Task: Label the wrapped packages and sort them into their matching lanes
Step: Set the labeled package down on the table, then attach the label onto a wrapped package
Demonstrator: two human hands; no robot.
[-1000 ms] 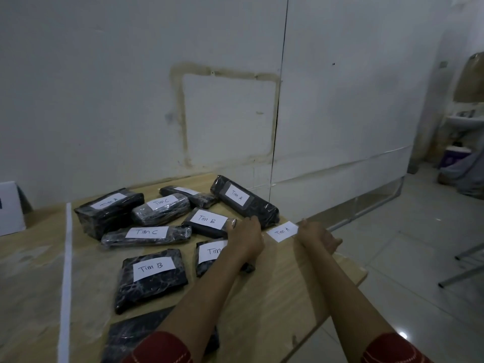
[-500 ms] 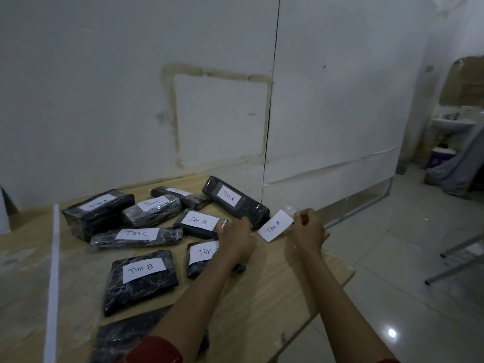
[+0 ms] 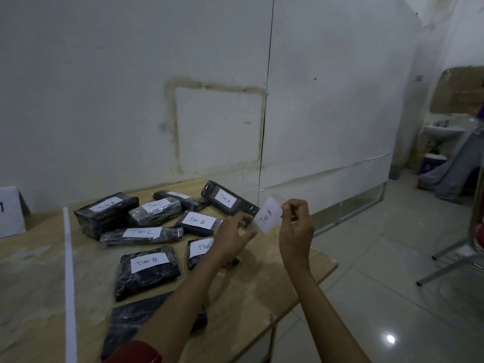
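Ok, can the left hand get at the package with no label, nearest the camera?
Probably yes. That package lies uncovered on the table beneath the left forearm, and the left hand seems to hold nothing; the right hand pinches the loose label.

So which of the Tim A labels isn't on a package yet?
The loose label, pinched in the right hand and held up off the table. The other two Tim A labels are stuck on the back-left package and the back-right package.
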